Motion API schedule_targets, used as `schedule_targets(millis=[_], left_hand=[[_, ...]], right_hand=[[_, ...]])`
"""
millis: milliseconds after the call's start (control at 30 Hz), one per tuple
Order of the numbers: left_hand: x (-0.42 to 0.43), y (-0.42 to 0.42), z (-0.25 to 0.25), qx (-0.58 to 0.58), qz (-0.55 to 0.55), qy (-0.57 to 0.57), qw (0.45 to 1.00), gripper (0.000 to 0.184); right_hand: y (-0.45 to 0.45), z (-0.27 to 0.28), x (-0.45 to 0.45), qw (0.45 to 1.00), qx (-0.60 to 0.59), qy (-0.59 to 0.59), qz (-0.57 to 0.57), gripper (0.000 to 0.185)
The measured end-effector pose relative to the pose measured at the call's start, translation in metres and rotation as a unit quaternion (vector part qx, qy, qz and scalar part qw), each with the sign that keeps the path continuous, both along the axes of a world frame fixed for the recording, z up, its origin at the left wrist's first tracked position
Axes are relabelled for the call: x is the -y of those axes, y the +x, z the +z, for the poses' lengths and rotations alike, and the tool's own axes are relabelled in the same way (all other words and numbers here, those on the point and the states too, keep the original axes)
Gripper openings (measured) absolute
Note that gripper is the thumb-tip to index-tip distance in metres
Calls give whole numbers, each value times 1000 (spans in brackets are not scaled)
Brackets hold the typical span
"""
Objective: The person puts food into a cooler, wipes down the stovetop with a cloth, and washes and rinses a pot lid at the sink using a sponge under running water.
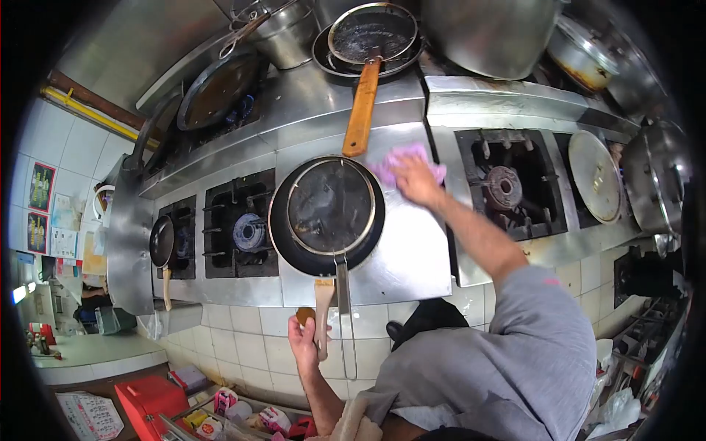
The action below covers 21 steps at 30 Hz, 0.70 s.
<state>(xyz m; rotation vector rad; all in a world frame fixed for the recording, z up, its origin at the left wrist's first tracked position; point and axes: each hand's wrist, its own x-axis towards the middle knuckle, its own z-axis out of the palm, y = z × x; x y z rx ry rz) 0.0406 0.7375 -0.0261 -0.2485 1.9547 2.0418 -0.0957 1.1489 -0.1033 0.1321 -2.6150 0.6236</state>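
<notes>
My right hand (418, 180) presses a pink cloth (401, 158) onto the steel worktop between two stoves, fingers closed on it. A black frying pan (278, 235) carries a round mesh strainer (331, 206) on top; its long metal handle runs beside the pan's pale wooden handle (323, 305). Below, my left hand (303, 344) is closed around the lower part of that wooden handle. A small brown round thing (305, 316) shows at its fingertips; I cannot make out what it is. Above the pan, a wooden-handled strainer (360, 110) rests on another dark pan.
Gas burners stand left (250, 231) and right (504, 187). A small pan (162, 241) sits at the far left, with a wok (220, 92) over a blue flame behind. Large pots (489, 37) line the back; a round lid (594, 176) lies right. Below left is a red box (151, 404).
</notes>
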Motion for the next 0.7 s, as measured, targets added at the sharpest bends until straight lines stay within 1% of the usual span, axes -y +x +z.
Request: schedule_targets(millis=[33,67,100,133,167,200,233,267,300,333,400,433,467,500,533,567,600,667,700], left_hand=[[-7,-5,0,8,-2,2,1000,19],[-13,-11,-1,6,-10,8,1000,19],[-19,-17,-4,-2,-15,19,1000,19],[-26,-21,-5,-9,-20,30,999,19],[-33,-24,-4,-4,-19,33,999,18],[-38,-26,-6,-5,-25,38,999,18],[-41,-28,-9,6,-23,64,998,17],[-42,-28,-9,17,-21,89,996,17],[-41,-27,-5,20,-29,113,993,15],[-34,-28,-12,21,-31,112,993,15],[-15,-29,-34,-22,31,76,996,14],[-11,-25,-26,-16,33,104,994,13],[-8,-19,-20,-14,42,99,994,13],[-4,-14,-15,-25,62,105,992,15],[0,-9,-12,-38,82,110,990,17],[7,-4,-13,-41,95,105,989,19],[11,1,-13,-39,102,96,989,19],[21,13,-11,-35,96,88,991,19],[28,17,-11,-33,102,79,991,19]], right_hand=[[34,1,16,1000,16,-17,7,37],[68,-1,37,1000,0,-21,11,37],[105,3,60,998,38,-51,8,37],[137,12,78,997,32,-33,61,36],[166,-5,93,990,53,-72,107,36],[194,12,102,981,90,-102,137,30],[204,13,103,967,116,-166,156,30],[213,13,103,947,141,-230,175,31],[213,18,92,901,207,-353,142,31],[205,28,73,835,269,-468,106,32],[181,76,31,777,221,-588,29,34],[160,82,6,798,157,-581,21,38],[138,80,-20,901,106,-421,-9,42],[112,73,-42,962,65,-252,-81,46],[90,69,-50,964,71,-206,-152,55],[63,53,-58,965,109,-121,-206,62],[47,40,-56,949,191,-70,-241,64],[36,-1,-35,945,130,86,-288,59],[38,-5,-28,947,135,79,-280,59]])
